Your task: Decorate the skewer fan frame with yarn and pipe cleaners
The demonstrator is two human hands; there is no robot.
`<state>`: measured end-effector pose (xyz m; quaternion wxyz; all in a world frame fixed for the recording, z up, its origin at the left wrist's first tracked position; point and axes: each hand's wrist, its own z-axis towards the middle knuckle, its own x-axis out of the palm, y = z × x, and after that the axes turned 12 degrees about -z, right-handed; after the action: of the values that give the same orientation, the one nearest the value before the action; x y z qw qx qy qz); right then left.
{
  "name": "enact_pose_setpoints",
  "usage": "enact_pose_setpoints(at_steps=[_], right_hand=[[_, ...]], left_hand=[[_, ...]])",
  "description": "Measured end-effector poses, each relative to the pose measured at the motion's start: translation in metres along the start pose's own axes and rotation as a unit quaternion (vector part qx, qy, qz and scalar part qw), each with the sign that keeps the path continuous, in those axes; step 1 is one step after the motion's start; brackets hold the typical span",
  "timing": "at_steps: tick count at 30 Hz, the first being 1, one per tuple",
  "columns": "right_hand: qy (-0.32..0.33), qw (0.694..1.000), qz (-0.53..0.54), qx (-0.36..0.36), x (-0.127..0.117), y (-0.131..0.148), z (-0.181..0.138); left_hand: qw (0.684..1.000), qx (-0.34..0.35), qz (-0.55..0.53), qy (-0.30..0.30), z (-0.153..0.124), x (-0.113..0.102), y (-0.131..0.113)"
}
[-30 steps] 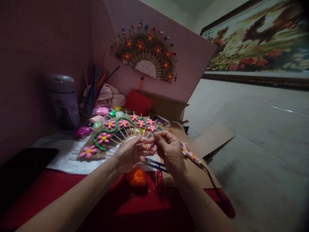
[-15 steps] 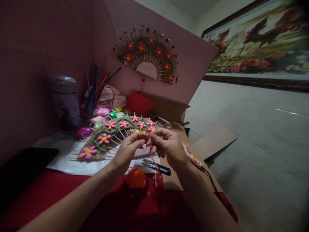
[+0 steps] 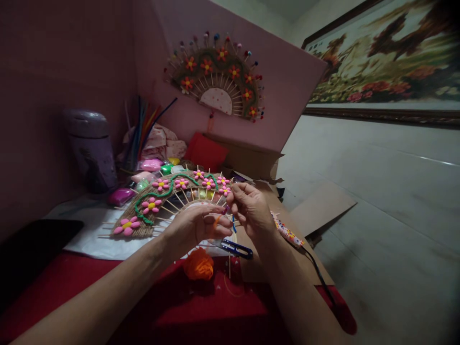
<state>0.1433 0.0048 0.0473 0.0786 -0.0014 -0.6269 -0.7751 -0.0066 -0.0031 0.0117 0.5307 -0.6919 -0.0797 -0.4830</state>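
Observation:
A small purple bead (image 3: 225,209) sits at the fingertips of my left hand (image 3: 199,224), its thumb and index finger closed on it. Orange yarn (image 3: 217,221) runs over the fingers of that hand. My right hand (image 3: 253,207) is just to the right and a little higher, thumb and index finger pinched on what looks like the yarn's upper end; the tips mostly cover it. Below the hands lie an orange yarn ball (image 3: 199,264) and blue-handled thread snips (image 3: 237,249). Behind them is a twine-wrapped stick fan (image 3: 167,194) with pink clay flowers and a green wavy strip.
A purple bottle (image 3: 90,151), pipe cleaners (image 3: 143,127) and bagged clay (image 3: 150,165) stand at the back left. A finished fan (image 3: 215,81) hangs on the pink board. Right of my hands are cardboard (image 3: 257,268) and a patterned tool with a black cord (image 3: 287,232).
My hands have drawn apart: the left has lowered and turned, the right has shifted slightly right and up. The purple bead, hanging below the fingers before, is now at my left fingertips.

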Motion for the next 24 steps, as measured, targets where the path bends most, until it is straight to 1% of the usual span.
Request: enact_pose_setpoints(at_steps=[5,9,12,15,19,21,24], right_hand=[[-0.003,1.0,-0.005,-0.005,-0.002,0.004,0.006],[0.005,1.0,-0.003,-0.018,-0.001,0.009,0.009],[0.012,1.0,0.005,-0.023,0.0,0.011,0.01],[0.005,1.0,0.003,-0.024,0.001,0.011,0.01],[-0.004,1.0,-0.002,-0.027,0.0,0.011,0.011],[-0.014,0.999,-0.008,-0.036,-0.002,0.013,0.011],[-0.036,0.998,-0.029,-0.051,-0.005,0.018,0.011]], left_hand=[[0.999,-0.038,0.015,-0.01,0.001,-0.003,0.002],[0.997,-0.056,0.039,-0.026,0.002,-0.004,0.004],[0.997,-0.052,0.057,-0.03,0.001,-0.003,0.004],[0.996,-0.047,0.066,-0.037,0.0,-0.003,0.004],[0.996,-0.043,0.077,-0.02,0.001,-0.008,0.006],[0.995,-0.037,0.092,-0.01,0.002,-0.011,0.007],[0.991,-0.032,0.125,-0.022,0.004,-0.013,0.009]])
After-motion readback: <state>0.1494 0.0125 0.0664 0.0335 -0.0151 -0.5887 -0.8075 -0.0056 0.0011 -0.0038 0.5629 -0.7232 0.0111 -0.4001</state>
